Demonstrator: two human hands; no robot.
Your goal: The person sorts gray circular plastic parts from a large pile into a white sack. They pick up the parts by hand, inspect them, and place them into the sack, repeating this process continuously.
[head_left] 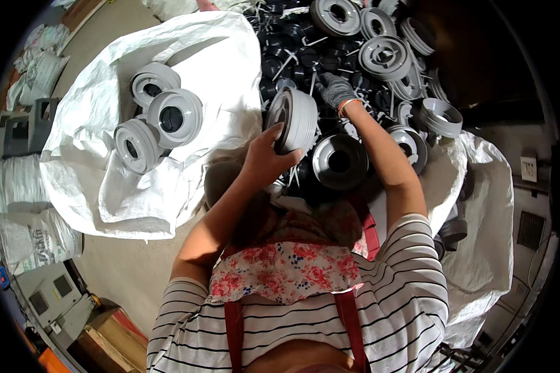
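My left hand, bare, grips a thick grey ribbed plastic ring part by its lower rim, holding it tilted on edge. My right hand wears a dark grey glove with an orange band at the wrist. It reaches into a heap of small black plastic parts; its fingers look bent together there, and whatever they hold is hidden among the black pieces. A dark grey round part with a central hole lies between my forearms, close to my apron.
On the left, a large white woven sack lies open with several grey ring parts in it. More grey ring parts rest on the heap's right side. Another white sack hangs at the right, near a wall socket.
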